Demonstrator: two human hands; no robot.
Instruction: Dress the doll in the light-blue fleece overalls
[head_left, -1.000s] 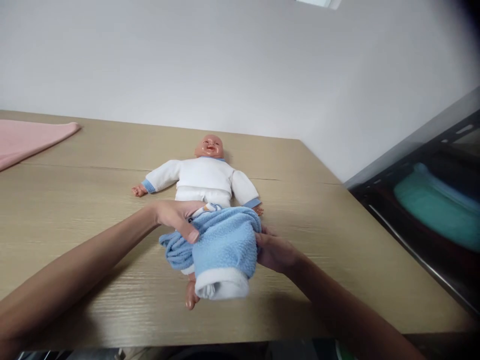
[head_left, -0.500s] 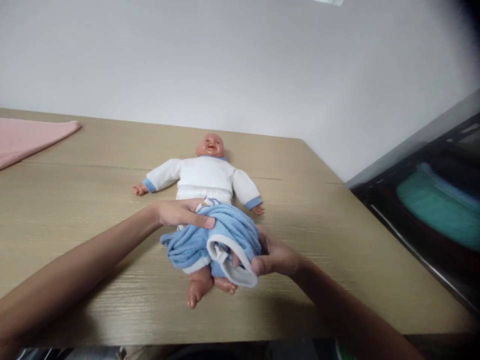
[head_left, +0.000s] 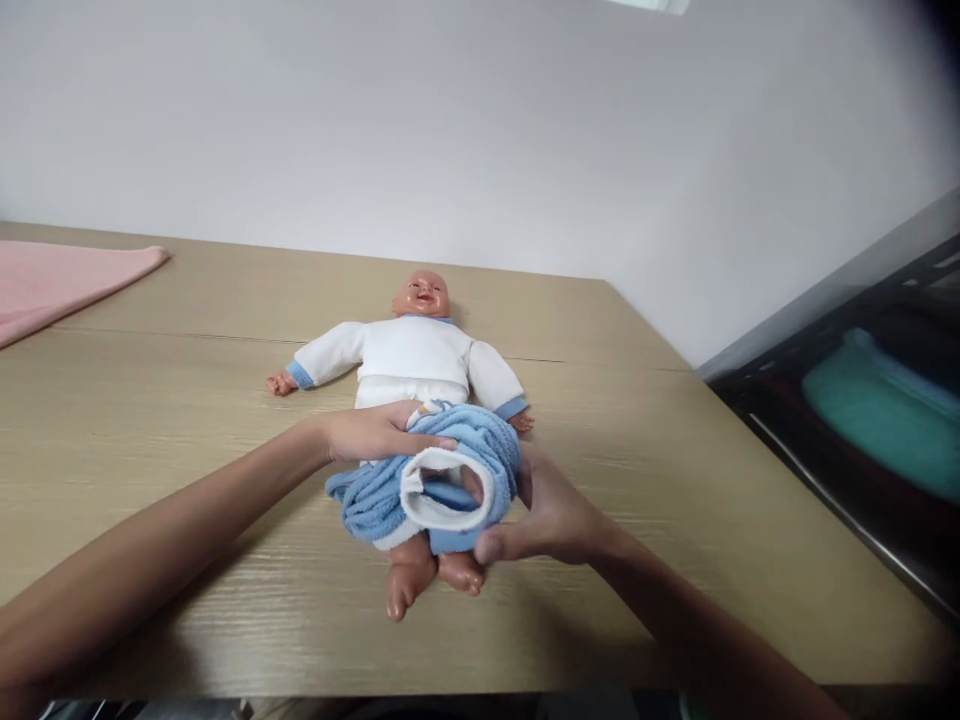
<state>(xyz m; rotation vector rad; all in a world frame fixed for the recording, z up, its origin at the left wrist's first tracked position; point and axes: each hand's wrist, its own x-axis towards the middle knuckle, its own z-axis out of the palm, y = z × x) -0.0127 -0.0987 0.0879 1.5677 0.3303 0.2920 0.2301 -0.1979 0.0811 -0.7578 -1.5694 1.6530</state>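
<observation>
- A baby doll (head_left: 409, 350) lies face-up on the bench (head_left: 150, 450), head toward 12 o'clock.
- Around its legs (head_left: 409, 585) bunch blue terry trousers (head_left: 484, 440); the left hand (head_left: 375, 435) pinches the gathered cloth at 9 o'clock, and the right hand (head_left: 547, 515) pinches the white cuff (head_left: 442, 500) at 3 o'clock.
- The cloth looks soft, light and stretchy, best held by its hems; the plastic legs seem stiff.

Pink cloth (head_left: 64, 285) on wooden table (head_left: 150, 420)
</observation>
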